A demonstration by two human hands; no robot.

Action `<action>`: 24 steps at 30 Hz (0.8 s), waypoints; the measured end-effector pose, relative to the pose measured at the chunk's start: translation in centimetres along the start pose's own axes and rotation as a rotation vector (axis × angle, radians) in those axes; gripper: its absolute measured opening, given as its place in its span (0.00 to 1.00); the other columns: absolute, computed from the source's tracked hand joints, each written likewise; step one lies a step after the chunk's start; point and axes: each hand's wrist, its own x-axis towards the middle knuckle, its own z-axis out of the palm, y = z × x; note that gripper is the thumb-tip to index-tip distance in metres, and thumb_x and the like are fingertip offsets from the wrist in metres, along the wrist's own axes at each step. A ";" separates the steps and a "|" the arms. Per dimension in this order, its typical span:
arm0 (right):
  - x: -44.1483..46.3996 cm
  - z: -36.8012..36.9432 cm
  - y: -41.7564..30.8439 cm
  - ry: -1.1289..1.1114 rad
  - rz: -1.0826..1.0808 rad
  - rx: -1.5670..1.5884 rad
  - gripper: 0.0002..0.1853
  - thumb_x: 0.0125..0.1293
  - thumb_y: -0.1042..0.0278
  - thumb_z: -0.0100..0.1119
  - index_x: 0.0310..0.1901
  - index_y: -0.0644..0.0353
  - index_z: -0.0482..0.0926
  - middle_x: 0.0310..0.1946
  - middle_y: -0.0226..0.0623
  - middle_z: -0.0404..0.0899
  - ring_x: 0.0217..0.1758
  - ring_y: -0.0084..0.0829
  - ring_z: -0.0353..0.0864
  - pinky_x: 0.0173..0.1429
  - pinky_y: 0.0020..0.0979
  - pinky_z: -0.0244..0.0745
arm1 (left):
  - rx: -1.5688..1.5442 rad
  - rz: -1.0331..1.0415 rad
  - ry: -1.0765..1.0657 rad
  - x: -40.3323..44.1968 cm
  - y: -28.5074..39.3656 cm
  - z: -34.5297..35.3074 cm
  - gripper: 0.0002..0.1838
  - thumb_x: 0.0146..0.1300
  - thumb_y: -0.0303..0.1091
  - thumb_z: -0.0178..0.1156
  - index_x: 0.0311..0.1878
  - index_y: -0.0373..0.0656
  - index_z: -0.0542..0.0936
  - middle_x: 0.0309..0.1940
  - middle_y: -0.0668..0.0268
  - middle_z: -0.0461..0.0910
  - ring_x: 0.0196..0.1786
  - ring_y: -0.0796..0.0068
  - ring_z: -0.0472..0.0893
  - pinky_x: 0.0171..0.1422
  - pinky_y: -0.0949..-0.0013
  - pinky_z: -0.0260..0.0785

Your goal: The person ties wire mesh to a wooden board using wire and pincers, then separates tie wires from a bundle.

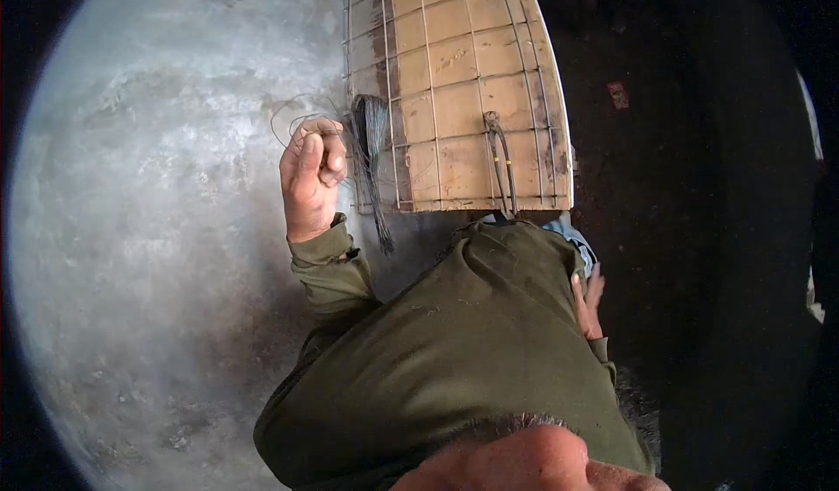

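Note:
My left hand (313, 176) is raised left of a board, with its fingers curled in and the thumb against them. A thin wire (278, 117) loops out from these closed fingers. Beside it, a bundle of thin dark wires (370, 128) hangs over the board's left edge. Low at my right side is my right hand (589, 306), partly hidden by my body, its visible fingers straight and apart. Close above it, a light blue cloth (572, 233) shows at my waist. A pair of pincers (500, 161) lies on the board, handles towards me.
A grid of metal rods (478, 78) covers the long wooden board (450, 176), which ends just in front of my body. Grey concrete floor (175, 255) spreads to the left. On the dark ground at right lies a small red piece (618, 95).

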 end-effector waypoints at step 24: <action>2.1 6.3 -34.0 0.001 -0.977 0.312 0.19 0.56 0.65 0.69 0.47 0.62 0.76 0.34 0.37 0.80 0.33 0.29 0.82 0.34 0.29 0.75 | 0.196 -0.061 -0.013 -2.2 -0.2 3.1 0.33 0.70 0.62 0.37 0.39 0.40 0.79 0.23 0.75 0.67 0.26 0.85 0.63 0.31 0.79 0.54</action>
